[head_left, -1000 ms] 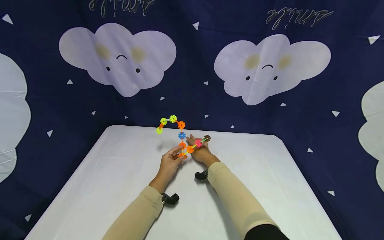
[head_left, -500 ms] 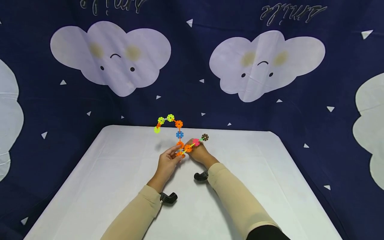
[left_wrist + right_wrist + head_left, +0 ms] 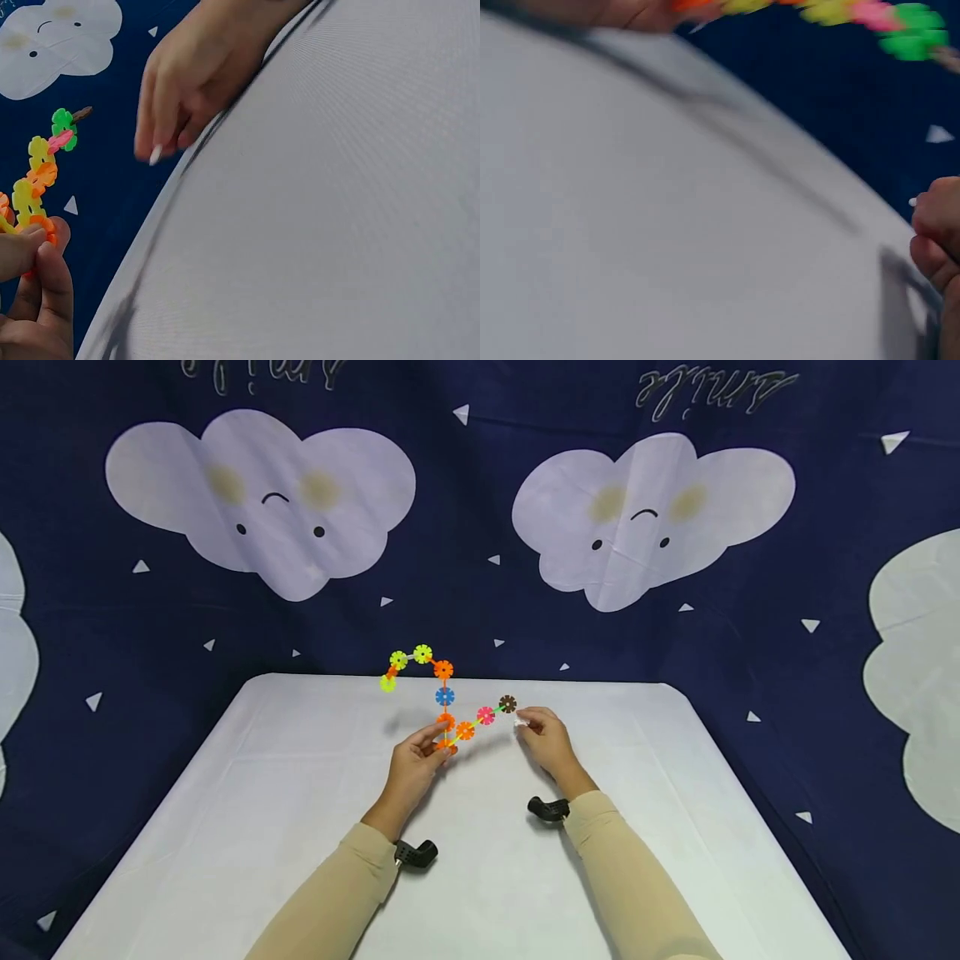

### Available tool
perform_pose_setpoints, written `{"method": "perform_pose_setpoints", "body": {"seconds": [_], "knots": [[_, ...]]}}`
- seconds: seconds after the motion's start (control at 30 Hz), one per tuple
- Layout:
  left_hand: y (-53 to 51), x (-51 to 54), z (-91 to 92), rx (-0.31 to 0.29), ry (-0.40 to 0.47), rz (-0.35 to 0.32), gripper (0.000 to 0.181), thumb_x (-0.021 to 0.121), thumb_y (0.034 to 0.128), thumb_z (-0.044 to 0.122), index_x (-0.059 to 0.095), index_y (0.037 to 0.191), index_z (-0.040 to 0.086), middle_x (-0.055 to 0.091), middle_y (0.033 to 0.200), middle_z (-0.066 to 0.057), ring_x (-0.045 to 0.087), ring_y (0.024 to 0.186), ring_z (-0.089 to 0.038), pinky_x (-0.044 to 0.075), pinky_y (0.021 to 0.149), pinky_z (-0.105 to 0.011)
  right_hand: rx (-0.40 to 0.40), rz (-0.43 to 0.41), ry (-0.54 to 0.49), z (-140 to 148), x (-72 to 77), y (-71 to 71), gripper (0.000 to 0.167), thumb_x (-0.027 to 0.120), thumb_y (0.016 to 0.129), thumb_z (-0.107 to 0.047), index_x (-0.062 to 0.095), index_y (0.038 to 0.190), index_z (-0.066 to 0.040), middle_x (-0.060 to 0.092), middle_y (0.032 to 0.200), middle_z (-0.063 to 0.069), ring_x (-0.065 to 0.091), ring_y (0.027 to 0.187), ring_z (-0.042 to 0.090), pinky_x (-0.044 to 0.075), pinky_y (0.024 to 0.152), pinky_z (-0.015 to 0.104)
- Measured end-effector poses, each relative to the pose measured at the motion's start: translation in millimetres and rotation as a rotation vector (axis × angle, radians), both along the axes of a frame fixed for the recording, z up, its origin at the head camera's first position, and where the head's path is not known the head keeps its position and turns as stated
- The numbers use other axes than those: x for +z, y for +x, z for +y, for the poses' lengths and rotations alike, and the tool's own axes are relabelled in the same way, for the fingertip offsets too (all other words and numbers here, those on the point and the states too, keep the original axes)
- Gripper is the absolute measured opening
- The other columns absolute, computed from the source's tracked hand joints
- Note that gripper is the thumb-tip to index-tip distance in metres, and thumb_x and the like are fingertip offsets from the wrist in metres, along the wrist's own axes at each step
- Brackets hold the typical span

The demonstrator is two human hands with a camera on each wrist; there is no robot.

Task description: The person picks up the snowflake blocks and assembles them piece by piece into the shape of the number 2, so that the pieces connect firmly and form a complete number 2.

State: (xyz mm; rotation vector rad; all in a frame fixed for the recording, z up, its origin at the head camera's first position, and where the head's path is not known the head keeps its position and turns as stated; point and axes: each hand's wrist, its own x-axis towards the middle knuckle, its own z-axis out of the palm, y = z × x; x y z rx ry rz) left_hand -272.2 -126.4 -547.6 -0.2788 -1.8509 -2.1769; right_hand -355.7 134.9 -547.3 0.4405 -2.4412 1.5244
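Observation:
A chain of interlocking snowflake discs (image 3: 444, 696), in yellow, orange, blue, pink, green and brown, is held up above the table. My left hand (image 3: 411, 772) pinches it at the orange discs near its bottom bend. From there one branch rises and curls over to the left; the other slants right, ending in a brown disc (image 3: 507, 703). Just right of that end is my right hand (image 3: 551, 739), with a small white piece (image 3: 155, 155) pinched at its fingertips. In the left wrist view only a narrow edge of the white piece shows; its full shape is hidden.
Under both hands lies a white-covered table (image 3: 300, 843), its far edge just behind the chain. A dark blue cloth (image 3: 465, 610) with printed clouds hangs beyond it. A black wrist camera (image 3: 416, 854) sticks out from the left sleeve, another (image 3: 549, 810) from the right.
My right hand has come out from behind the chain and moved right, and the white piece now shows at its fingertips. My left hand keeps its hold on the chain.

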Motion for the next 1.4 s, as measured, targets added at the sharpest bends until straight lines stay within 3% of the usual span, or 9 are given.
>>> {"method": "perform_pose_setpoints", "body": {"seconds": [0.17, 0.27, 0.37, 0.57, 0.7, 0.9, 1.13, 1.4], "knots": [[1.0, 0.2, 1.4, -0.012, -0.046, 0.002, 0.042, 0.066, 0.0931, -0.021, 0.068, 0.133, -0.007, 0.068, 0.133, -0.019, 0.069, 0.087, -0.028, 0.060, 0.069, -0.027, -0.040, -0.057, -0.262, 29, 5.2, 13.1, 0.029, 0.074, 0.098, 0.002, 0.072, 0.126, 0.008, 0.065, 0.130, 0.018, 0.061, 0.097, 0.020, 0.053, 0.077, 0.018], [0.7, -2.0, 1.9, -0.010, -0.088, 0.005, 0.041, 0.067, 0.0927, -0.021, 0.069, 0.132, -0.007, 0.069, 0.132, -0.019, 0.068, 0.083, -0.030, 0.059, 0.067, -0.027, 0.014, -0.078, -0.417, 39, 8.3, 18.6, 0.031, 0.071, 0.099, 0.005, 0.069, 0.128, 0.011, 0.063, 0.135, 0.022, 0.065, 0.096, 0.018, 0.057, 0.081, 0.023], [1.9, 0.0, 3.9, 0.001, -0.152, -0.012, 0.041, 0.066, 0.0921, -0.022, 0.069, 0.130, -0.008, 0.069, 0.130, -0.021, 0.064, 0.080, -0.036, 0.058, 0.063, -0.030, 0.092, -0.090, -0.499, 45, 9.5, 21.5, 0.031, 0.067, 0.100, 0.009, 0.066, 0.130, 0.013, 0.059, 0.142, 0.024, 0.069, 0.099, 0.016, 0.058, 0.091, 0.029], [17.4, 21.1, 10.0, 0.006, -0.230, -0.030, 0.037, 0.067, 0.0913, -0.022, 0.071, 0.126, -0.010, 0.072, 0.114, -0.026, 0.060, 0.076, -0.037, 0.054, 0.060, -0.029, 0.170, -0.124, -0.483, 47, 12.8, 27.3, 0.028, 0.065, 0.103, 0.005, 0.066, 0.130, 0.013, 0.057, 0.141, 0.024, 0.070, 0.104, 0.021, 0.056, 0.097, 0.032], [13.2, 13.9, 8.6, -0.009, -0.257, -0.047, 0.037, 0.067, 0.0919, -0.021, 0.071, 0.127, -0.009, 0.071, 0.106, -0.029, 0.059, 0.076, -0.037, 0.051, 0.060, -0.027, 0.219, -0.129, -0.474, 46, 13.0, 30.7, 0.029, 0.066, 0.103, 0.003, 0.065, 0.129, 0.016, 0.057, 0.141, 0.027, 0.070, 0.106, 0.026, 0.055, 0.100, 0.035], [4.2, -1.6, 6.0, -0.004, -0.285, -0.039, 0.038, 0.071, 0.0925, -0.016, 0.073, 0.128, -0.003, 0.072, 0.102, -0.021, 0.059, 0.075, -0.027, 0.050, 0.059, -0.024, 0.244, -0.124, -0.508, 45, 11.4, 33.2, 0.028, 0.065, 0.102, 0.006, 0.063, 0.125, 0.022, 0.056, 0.140, 0.033, 0.071, 0.102, 0.017, 0.056, 0.098, 0.032], [5.1, -3.2, 2.4, -0.037, -0.320, -0.005, 0.036, 0.072, 0.0934, -0.013, 0.075, 0.127, 0.001, 0.072, 0.095, -0.017, 0.060, 0.072, -0.021, 0.051, 0.059, -0.023, 0.259, -0.146, -0.503, 43, 8.2, 32.9, 0.027, 0.065, 0.101, 0.009, 0.063, 0.124, 0.022, 0.059, 0.136, 0.032, 0.072, 0.100, 0.016, 0.057, 0.096, 0.031], [4.5, -3.3, -0.5, -0.057, -0.356, 0.014, 0.036, 0.073, 0.0936, -0.012, 0.075, 0.127, 0.002, 0.071, 0.089, -0.013, 0.061, 0.072, -0.022, 0.053, 0.060, -0.024, 0.305, -0.200, -0.518, 48, 9.4, 35.0, 0.024, 0.063, 0.101, 0.012, 0.063, 0.121, 0.024, 0.069, 0.124, 0.016, 0.071, 0.100, 0.017, 0.058, 0.094, 0.031]]}}
